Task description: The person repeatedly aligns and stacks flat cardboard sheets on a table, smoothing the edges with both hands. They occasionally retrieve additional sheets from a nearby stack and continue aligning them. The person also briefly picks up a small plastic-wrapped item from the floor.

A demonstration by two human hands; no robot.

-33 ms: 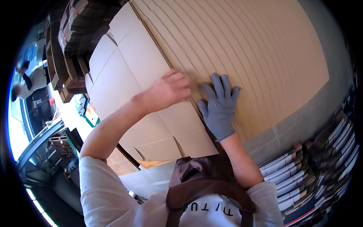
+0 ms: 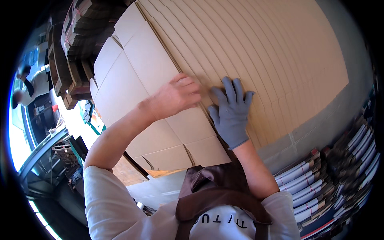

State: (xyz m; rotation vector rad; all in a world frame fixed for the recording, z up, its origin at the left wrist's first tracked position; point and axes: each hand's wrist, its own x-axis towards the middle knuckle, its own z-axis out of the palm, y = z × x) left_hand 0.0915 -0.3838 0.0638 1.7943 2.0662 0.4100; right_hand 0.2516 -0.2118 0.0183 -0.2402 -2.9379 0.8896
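Observation:
My left hand [image 2: 181, 96], bare and slightly blurred, is closed with its fingers curled over the long edge between two groups of cardboard. What its fingers hold, if anything, is hidden. Under that wrist lies a flat creased cardboard blank [image 2: 136, 60] with slots and flaps, on the left. To the right, many flat cardboard sheets [image 2: 256, 52] overlap in a fanned row like shingles. Wearing a grey glove, my right hand [image 2: 232, 108] lies open with fingers spread across the near part of those sheets, close to the left hand.
Wooden pallets [image 2: 60, 72] and strapped cardboard bundles [image 2: 86, 28] stand at the far left. Bundled stacks of flat cardboard [image 2: 304, 184] sit at the lower right, past the grey floor [image 2: 280, 154]. Another person [image 2: 34, 88] is in the left background.

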